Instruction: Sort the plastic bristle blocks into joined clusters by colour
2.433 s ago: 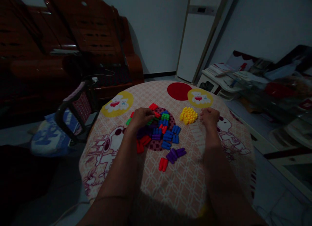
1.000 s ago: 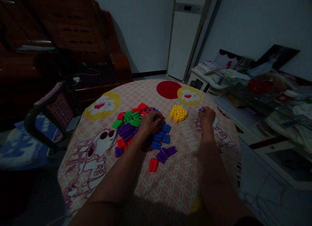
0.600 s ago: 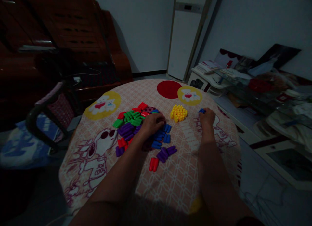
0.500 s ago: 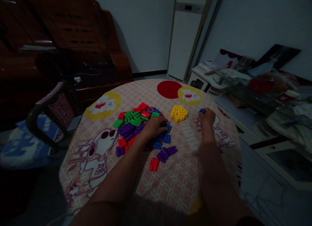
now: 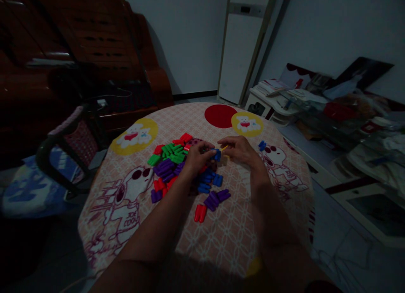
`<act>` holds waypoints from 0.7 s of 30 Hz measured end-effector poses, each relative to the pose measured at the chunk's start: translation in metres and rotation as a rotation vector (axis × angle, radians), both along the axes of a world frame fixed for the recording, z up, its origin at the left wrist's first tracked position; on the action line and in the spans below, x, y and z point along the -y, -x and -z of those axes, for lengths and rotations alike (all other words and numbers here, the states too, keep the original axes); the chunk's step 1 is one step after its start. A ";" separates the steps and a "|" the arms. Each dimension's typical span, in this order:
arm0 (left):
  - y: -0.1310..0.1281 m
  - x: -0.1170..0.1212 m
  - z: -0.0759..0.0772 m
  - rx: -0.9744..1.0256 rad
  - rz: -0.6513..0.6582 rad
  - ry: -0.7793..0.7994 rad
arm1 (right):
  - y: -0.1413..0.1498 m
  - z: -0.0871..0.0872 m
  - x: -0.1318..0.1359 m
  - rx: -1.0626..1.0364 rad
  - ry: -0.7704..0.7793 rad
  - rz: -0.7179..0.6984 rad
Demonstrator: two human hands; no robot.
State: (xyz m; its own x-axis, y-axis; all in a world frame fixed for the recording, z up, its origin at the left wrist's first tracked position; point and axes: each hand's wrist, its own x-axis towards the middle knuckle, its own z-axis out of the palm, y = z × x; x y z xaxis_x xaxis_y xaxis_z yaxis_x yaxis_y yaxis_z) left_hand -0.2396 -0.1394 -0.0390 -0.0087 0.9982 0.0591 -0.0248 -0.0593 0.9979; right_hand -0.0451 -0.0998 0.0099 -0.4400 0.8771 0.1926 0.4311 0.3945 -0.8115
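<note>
My left hand (image 5: 198, 158) pinches a blue toy block (image 5: 217, 154) above the right side of the mixed pile. My right hand (image 5: 241, 150) is just right of that block, fingers apart and reaching toward it; whether they touch it cannot be told. Bits of yellow pieces (image 5: 225, 148) show beneath its fingers, while the rest of their cluster is hidden by the hand. Another blue block (image 5: 262, 145) lies alone on the tablecloth to the right. More blue blocks (image 5: 206, 176) lie below my left hand, beside purple blocks (image 5: 163, 169), green blocks (image 5: 173, 151) and red blocks (image 5: 186, 137).
A round table with a patterned cloth (image 5: 221, 242) bears everything. Nearer me lie a red block (image 5: 200, 213) and purple blocks (image 5: 212, 199). A chair (image 5: 76, 145) stands at the left, a wooden sofa (image 5: 110, 48) behind it, and a cluttered cabinet (image 5: 303, 103) at the right.
My right hand has let go of the blue block at the right and moved left over the yellow cluster. My left hand has lifted a blue block from the pile.
</note>
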 end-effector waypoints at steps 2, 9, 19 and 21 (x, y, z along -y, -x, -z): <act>0.001 0.000 -0.001 0.158 -0.014 0.067 | 0.014 -0.001 0.006 0.014 0.012 -0.099; 0.005 -0.005 -0.002 0.293 -0.136 0.179 | 0.025 0.000 0.010 0.090 -0.066 -0.109; 0.001 0.000 -0.007 0.282 -0.029 0.160 | 0.002 -0.002 0.001 -0.030 -0.033 0.197; 0.001 0.000 -0.005 0.277 -0.015 0.138 | -0.019 0.000 -0.006 -0.131 -0.001 0.370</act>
State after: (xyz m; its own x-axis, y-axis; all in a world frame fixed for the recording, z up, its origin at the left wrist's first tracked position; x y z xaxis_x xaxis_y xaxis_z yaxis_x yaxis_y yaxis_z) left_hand -0.2408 -0.1389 -0.0340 -0.0205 0.9963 -0.0837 -0.2970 0.0739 0.9520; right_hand -0.0259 -0.0934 0.0101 -0.0660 0.9716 0.2272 0.4373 0.2328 -0.8686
